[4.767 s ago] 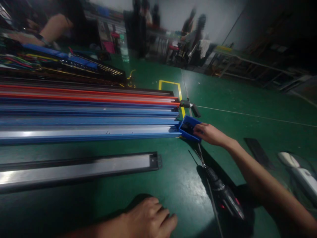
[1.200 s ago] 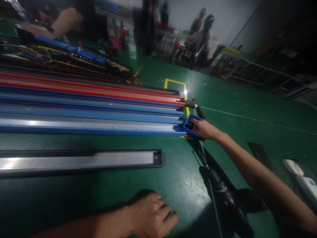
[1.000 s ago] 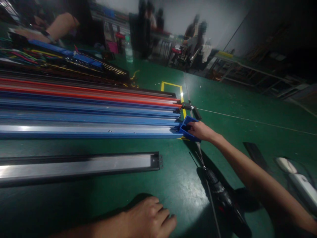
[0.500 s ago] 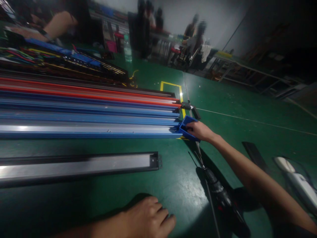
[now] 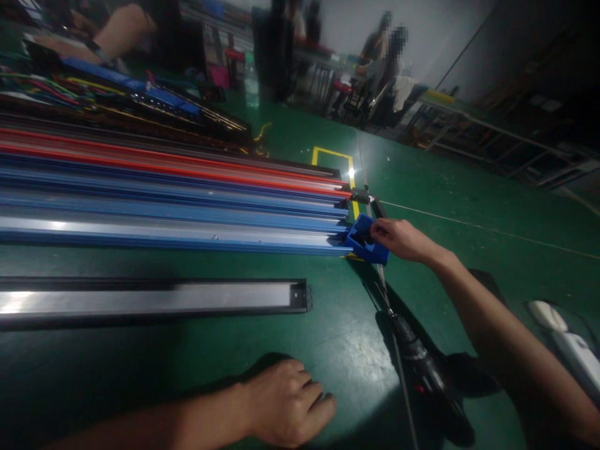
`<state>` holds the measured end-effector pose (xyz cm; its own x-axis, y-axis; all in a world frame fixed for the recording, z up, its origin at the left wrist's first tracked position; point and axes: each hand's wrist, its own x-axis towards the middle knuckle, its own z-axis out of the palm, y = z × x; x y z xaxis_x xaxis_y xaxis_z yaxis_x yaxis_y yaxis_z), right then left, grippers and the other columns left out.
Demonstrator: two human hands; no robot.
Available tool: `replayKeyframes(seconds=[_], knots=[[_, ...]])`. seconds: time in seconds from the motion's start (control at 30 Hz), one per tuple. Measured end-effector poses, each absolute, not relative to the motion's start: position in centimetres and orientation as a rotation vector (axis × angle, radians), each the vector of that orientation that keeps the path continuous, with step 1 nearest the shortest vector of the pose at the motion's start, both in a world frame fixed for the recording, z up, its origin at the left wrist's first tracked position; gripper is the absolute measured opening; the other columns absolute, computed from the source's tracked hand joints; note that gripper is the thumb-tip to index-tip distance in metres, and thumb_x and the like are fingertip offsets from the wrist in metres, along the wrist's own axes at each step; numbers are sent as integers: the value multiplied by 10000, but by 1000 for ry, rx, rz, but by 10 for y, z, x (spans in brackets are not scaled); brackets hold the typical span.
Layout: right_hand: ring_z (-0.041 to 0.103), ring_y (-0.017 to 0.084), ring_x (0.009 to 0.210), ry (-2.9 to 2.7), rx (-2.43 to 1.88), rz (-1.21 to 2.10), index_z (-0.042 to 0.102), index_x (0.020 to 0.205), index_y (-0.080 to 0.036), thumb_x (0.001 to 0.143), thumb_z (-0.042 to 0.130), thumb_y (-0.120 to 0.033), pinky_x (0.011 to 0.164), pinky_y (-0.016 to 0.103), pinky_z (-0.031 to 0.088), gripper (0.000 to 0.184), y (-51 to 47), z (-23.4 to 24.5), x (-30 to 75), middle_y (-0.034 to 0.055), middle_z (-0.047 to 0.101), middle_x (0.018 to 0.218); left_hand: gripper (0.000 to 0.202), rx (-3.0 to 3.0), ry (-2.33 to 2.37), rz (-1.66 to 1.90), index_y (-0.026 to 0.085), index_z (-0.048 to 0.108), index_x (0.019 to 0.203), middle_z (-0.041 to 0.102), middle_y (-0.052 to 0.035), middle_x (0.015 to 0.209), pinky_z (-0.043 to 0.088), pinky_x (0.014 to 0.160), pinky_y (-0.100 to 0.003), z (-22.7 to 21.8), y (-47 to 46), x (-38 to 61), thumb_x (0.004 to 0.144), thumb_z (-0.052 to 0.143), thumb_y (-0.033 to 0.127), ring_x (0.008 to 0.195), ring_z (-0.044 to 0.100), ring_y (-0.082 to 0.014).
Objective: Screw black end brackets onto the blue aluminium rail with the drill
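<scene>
My right hand [image 5: 400, 237] is at the rim of a small blue bin [image 5: 374, 254], fingertips pinched together. Dark bits lie inside the bin; what the fingers hold, if anything, is too small to make out. The bin stands against the ends of long blue channel profiles [image 5: 300, 239]. My left hand [image 5: 288, 400] is low on the green floor, its fingers curled into a fist with their inner side hidden. Beyond it lies a black-edged channel [image 5: 244, 299] with an end cap [image 5: 300, 296]. A black power drill [image 5: 424, 362] with a long bit rests between my arms.
Red profiles [image 5: 300, 182] lie behind the blue ones. Bundled wires [image 5: 60, 94] and a co-worker's arm [image 5: 124, 31] are at the far left. A plastic bottle [image 5: 251, 84] stands farther back. A white power strip [image 5: 579, 356] is on the right. Yellow tape [image 5: 332, 152] marks the floor.
My right hand has drawn back out of the bin toward its right rim, fingers now pinched. My left hand stays in a fist. The whole view has shifted slightly.
</scene>
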<state>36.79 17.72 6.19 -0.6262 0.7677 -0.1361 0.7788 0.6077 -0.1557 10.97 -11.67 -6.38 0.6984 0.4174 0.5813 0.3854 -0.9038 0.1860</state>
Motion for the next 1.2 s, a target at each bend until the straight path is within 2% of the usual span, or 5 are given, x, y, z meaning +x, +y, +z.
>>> replayKeyframes(seconds=[0.33,0.57,0.93,1.07,1.2], knots=[[578,154,643,2813,1534,-639,683,1024,-179,1024,560,-405,613,274,424,257,117,69,361,34,682,803,49,2867,661,999,185,585,839,516,40,565,318,396,-325,-65,-117,110,869,608,217,424,470,-149],[654,176,797,2766,1022,-857,693,1053,-193,1036,567,-262,715,295,464,145,45,34,325,69,719,965,73,2918,628,951,194,569,834,506,38,560,317,419,-314,-64,-116,108,903,547,204,431,470,-151],[680,204,916,2896,918,-870,756,1078,-196,1017,602,-238,826,330,523,172,54,8,323,89,681,1098,213,2942,479,1255,142,662,834,417,48,519,245,437,-313,-54,-113,104,952,486,160,431,385,-133],[658,201,938,2993,961,-1090,746,997,-167,997,650,-298,853,329,515,163,59,3,328,86,683,1027,180,2944,419,1338,128,692,840,397,52,515,208,448,-311,-48,-112,101,932,540,159,445,347,-127],[607,170,808,2982,1298,-1245,693,937,-165,998,627,-436,730,292,485,285,64,5,335,50,672,918,175,2928,392,1335,119,701,890,413,48,524,203,446,-332,-45,-109,96,926,540,180,462,340,-138]])
